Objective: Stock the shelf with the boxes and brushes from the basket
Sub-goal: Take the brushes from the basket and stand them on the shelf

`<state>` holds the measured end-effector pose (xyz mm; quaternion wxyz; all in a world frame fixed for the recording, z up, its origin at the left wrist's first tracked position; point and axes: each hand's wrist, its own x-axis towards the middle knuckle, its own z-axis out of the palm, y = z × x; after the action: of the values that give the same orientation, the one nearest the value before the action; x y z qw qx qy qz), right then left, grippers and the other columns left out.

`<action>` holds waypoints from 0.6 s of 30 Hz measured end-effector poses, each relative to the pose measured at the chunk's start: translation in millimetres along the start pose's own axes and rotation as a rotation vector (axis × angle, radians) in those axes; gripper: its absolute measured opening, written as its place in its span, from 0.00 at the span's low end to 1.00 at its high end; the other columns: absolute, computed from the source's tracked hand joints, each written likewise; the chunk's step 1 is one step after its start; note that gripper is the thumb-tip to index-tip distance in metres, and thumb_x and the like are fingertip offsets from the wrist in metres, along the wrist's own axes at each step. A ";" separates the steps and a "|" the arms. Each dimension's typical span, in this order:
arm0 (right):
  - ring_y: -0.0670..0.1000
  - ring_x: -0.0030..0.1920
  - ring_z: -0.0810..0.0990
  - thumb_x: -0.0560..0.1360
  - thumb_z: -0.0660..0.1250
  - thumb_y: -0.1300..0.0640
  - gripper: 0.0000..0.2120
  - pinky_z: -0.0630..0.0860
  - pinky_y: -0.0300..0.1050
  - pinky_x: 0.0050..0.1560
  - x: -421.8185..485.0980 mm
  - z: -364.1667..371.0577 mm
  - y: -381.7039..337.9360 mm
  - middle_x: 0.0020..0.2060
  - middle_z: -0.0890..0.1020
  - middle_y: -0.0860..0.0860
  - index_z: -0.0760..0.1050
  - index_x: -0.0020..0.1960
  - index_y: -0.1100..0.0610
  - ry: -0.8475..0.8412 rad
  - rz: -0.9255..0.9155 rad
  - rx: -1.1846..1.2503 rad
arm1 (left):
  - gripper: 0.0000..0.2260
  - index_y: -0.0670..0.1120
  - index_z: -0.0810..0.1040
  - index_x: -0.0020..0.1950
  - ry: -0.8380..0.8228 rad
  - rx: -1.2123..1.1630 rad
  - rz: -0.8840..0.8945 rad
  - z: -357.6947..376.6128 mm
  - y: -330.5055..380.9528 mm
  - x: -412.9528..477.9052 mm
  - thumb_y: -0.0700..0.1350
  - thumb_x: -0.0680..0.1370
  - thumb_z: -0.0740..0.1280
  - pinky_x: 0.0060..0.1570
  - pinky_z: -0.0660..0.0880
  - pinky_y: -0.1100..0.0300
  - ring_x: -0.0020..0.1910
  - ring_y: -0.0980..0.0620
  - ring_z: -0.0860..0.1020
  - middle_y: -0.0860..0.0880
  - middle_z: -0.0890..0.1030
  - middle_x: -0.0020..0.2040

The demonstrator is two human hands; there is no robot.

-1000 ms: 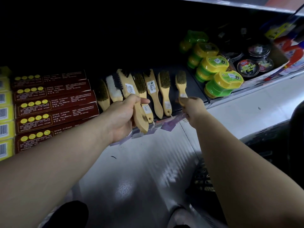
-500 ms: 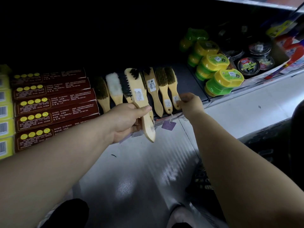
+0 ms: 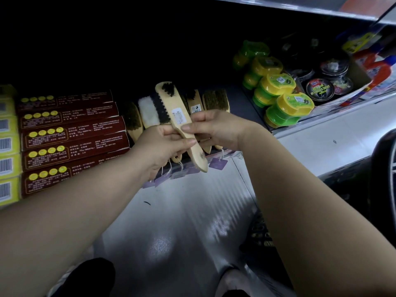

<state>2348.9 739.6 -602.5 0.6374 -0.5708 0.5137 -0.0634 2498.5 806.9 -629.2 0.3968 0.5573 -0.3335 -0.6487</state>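
You have both hands clamped on one brush (image 3: 180, 116): your left hand (image 3: 162, 144) wraps the wooden handle from below with the thumb laid across it, and your right hand (image 3: 216, 129) pinches the neck just above, thumb on top and fingers behind. The brush tilts with its dark bristles toward 11 o'clock and its handle end toward 5 o'clock, label facing you. It is held just in front of the shelf (image 3: 242, 99) and is not yet set down. A two-handed hold like this looks meant to steer it in parallel with the row (image 3: 215, 100) already lying there, bristles inward and handles out, with purple tags (image 3: 218, 163) hanging over the lip. A second handle seems to sit under your left palm, though I cannot tell for sure. I cannot tell where the free slot is, because your hands cover the middle of the row. The red boxes (image 3: 70, 133) lie stacked at 9 o'clock of the row, printed faces toward you, so that part looks stocked. Green-and-yellow tubs (image 3: 276, 86) stand at 2 o'clock, with tins (image 3: 319, 88) beyond them.
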 end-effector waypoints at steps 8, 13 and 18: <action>0.52 0.37 0.78 0.77 0.62 0.61 0.06 0.76 0.42 0.35 -5.6 -32.0 34.3 0.38 0.80 0.53 0.76 0.45 0.54 0.675 -0.112 0.471 | 0.09 0.48 0.78 0.53 -0.039 0.287 0.035 -1.0 2.5 -6.2 0.41 0.74 0.71 0.46 0.77 0.67 0.47 0.57 0.80 0.52 0.81 0.48; 0.57 0.42 0.74 0.70 0.57 0.73 0.21 0.71 0.48 0.36 5.7 -54.4 62.3 0.41 0.76 0.55 0.71 0.61 0.61 0.936 0.129 0.326 | 0.10 0.48 0.79 0.54 -0.066 0.452 0.104 -2.4 3.7 -8.1 0.38 0.75 0.67 0.41 0.71 0.72 0.48 0.61 0.78 0.53 0.81 0.51; 0.55 0.47 0.75 0.76 0.61 0.61 0.18 0.71 0.47 0.47 24.7 -55.5 69.7 0.52 0.77 0.56 0.67 0.65 0.58 1.053 0.152 0.281 | 0.08 0.50 0.79 0.53 -0.068 0.481 0.084 -6.7 6.5 -6.4 0.40 0.76 0.66 0.34 0.73 0.72 0.48 0.57 0.79 0.53 0.81 0.50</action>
<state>2284.8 710.1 -662.1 0.3670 -0.3326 0.7896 -0.3622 2506.5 809.7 -621.6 0.2678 0.5993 -0.5143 -0.5519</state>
